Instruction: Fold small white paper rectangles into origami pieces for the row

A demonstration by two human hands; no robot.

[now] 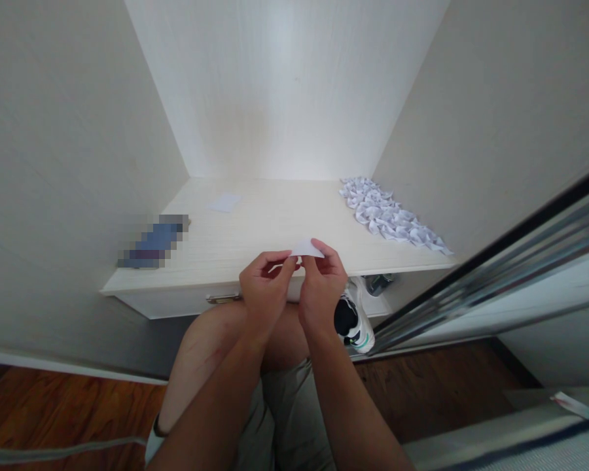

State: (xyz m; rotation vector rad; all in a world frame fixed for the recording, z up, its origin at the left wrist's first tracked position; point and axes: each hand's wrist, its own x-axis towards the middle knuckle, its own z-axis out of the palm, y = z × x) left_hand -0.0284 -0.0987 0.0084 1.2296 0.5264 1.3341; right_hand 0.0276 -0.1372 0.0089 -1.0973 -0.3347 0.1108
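Note:
A small piece of white paper (306, 248), seemingly folded, is held up just over the front edge of the white shelf (275, 229). My left hand (267, 281) pinches its left end between thumb and fingers. At its right end, my right hand (324, 278) grips it the same way. Farther back on the left of the shelf lies a flat stack or sheet of white paper (224, 202). Many small folded white paper pieces (387, 212) are laid in rows along the shelf's right side.
A blurred-out dark blue object (154, 243) lies at the shelf's left end. Below the shelf are a drawer handle (223, 299), a black and white shoe (356, 324) and a dark can-like object (379, 283). A metal sliding-door track (471, 281) runs along the right.

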